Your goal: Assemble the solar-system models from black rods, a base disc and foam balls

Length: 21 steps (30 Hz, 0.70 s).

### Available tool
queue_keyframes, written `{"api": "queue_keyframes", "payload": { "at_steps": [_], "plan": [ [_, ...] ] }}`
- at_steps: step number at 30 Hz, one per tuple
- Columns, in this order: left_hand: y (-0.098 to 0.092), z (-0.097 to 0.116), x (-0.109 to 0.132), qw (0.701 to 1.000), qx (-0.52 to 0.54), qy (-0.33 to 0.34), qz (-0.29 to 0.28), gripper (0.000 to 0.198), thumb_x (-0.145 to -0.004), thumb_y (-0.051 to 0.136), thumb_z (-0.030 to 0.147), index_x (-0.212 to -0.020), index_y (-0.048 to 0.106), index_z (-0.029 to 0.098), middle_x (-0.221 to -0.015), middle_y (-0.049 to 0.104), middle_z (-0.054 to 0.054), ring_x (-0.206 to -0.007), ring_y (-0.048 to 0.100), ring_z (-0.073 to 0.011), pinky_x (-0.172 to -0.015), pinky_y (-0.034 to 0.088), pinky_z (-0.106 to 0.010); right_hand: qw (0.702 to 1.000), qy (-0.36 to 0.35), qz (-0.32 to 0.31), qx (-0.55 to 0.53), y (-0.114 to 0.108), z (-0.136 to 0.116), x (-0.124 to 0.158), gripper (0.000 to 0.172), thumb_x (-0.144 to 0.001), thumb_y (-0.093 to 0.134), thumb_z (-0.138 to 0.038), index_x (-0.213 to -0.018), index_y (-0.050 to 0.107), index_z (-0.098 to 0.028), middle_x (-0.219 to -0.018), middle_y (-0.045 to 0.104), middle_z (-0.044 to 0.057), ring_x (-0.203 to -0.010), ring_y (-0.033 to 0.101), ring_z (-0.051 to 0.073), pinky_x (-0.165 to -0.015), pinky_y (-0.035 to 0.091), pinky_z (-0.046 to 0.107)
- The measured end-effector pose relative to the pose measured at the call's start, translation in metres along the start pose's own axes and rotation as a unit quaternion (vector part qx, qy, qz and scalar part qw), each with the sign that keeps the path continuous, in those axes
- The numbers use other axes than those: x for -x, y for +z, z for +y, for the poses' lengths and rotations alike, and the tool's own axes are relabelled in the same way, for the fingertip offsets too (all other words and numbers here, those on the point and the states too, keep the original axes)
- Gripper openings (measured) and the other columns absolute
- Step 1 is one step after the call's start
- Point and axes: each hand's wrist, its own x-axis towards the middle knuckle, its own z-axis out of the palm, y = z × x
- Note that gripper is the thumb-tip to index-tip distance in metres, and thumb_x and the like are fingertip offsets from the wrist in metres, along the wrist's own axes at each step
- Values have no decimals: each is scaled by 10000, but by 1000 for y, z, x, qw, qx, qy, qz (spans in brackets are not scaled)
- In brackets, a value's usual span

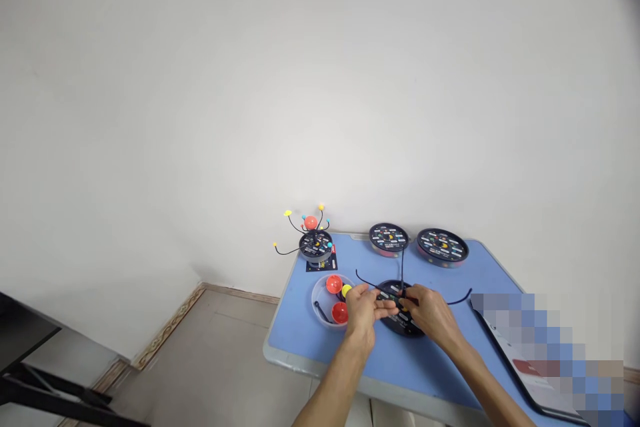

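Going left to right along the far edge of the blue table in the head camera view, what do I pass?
Solar system model on a black round base → black round base with white labels → wider black round base with white labels

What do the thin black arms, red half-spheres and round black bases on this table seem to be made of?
The thin black arms look like stiff wire: they hold curves unsupported. The red half-spheres look like glossy plastic, smoothly shining. The round black bases look like plastic with printed labels, though uncertain here.
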Motion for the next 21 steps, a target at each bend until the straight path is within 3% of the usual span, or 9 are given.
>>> {"api": "queue_keyframes", "payload": {
  "at_steps": [6,8,10,12,16,19,21],
  "plan": [
    [-4,1,18,1000,-17,12,-11,259,-812,564,45,-1061,502,75,-903,660,-110,-481,674,-155,-537,596,-315,999,19,-4,44,-4,-2,2,274,-859,497,-207,-692,714,-226,-827,747,72,-766,690,250,-586,395,286],
    [-14,-4,26,996,-65,52,-27,271,-780,636,116,-1038,556,89,-826,667,-62,-431,621,-124,-490,557,-280,998,19,-7,54,-5,-3,1,263,-860,502,-205,-706,713,-227,-835,755,78,-775,699,265,-589,399,291],
    [-30,-8,34,982,-142,113,-47,296,-764,690,249,-1006,619,94,-587,600,16,-397,548,-114,-472,510,-253,998,18,-10,60,-6,-3,1,257,-862,505,-212,-693,699,-227,-812,755,86,-766,703,274,-581,399,292],
    [-52,-10,40,963,-190,190,-33,321,-764,687,372,-957,669,115,-518,544,33,-440,534,-126,-475,473,-241,998,17,-12,65,-5,-3,1,262,-855,505,-219,-646,663,-227,-747,742,88,-724,698,277,-558,388,293],
    [-99,6,43,889,-302,342,42,262,-874,525,358,-867,708,171,-892,672,-75,-649,595,-161,-548,460,-259,998,8,-5,63,-5,1,1,224,-827,495,-221,-647,628,-236,-708,727,73,-675,681,265,-544,388,297],
    [-124,28,37,818,-423,379,93,236,-906,482,258,-915,703,177,-894,678,-69,-699,611,-184,-638,483,-294,999,2,1,50,-8,7,2,208,-820,473,-252,-789,678,-235,-788,745,64,-710,693,254,-577,432,303],
    [-131,44,32,749,-535,380,95,256,-926,444,171,-950,699,171,-911,685,-72,-751,621,-191,-704,489,-306,999,2,18,26,-10,10,6,276,-821,458,-307,-928,697,-223,-837,754,70,-736,701,261,-614,466,323]
  ]
}}
